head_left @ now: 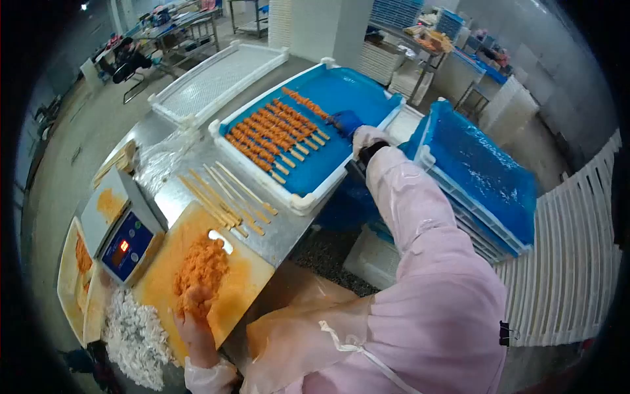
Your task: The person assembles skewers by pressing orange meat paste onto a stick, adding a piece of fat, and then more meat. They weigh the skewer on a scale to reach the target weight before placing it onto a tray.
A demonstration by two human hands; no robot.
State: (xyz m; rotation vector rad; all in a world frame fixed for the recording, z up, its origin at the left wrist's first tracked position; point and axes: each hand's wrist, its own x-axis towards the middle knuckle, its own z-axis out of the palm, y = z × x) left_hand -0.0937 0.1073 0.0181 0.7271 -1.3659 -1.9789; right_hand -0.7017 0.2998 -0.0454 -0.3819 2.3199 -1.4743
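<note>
My pink top (440, 295) is filling the lower right, closest to the camera, with a translucent apron (295, 328) hanging beside it and a white tie string (351, 346) trailing across.

My right hand (346, 123), in a blue glove, is reaching over a white tray (302, 205) lined with blue sheeting (341, 85). It is gripping the handle end of an orange meat skewer (305, 102), whose coated length is pointing away toward the tray's far side. I cannot tell whether this skewer is touching the sheeting. Just beside it, a row of coated skewers (275, 128) is lying in the tray, their bare handle ends pointing to the lower right.

My left hand (195, 328), at the lower left, is touching a mound of orange minced meat (207, 262) on a cutting board (252, 272). Its fingertips are partly hidden there, so I cannot tell whether they are closing on any.

Bare sticks (218, 198) are lying on the metal table between board and tray. A scale (128, 240) with a red display is standing left of the board, a crumpled white heap (138, 338) sitting below it. Stacked trays (482, 177) are standing right of my arm.
</note>
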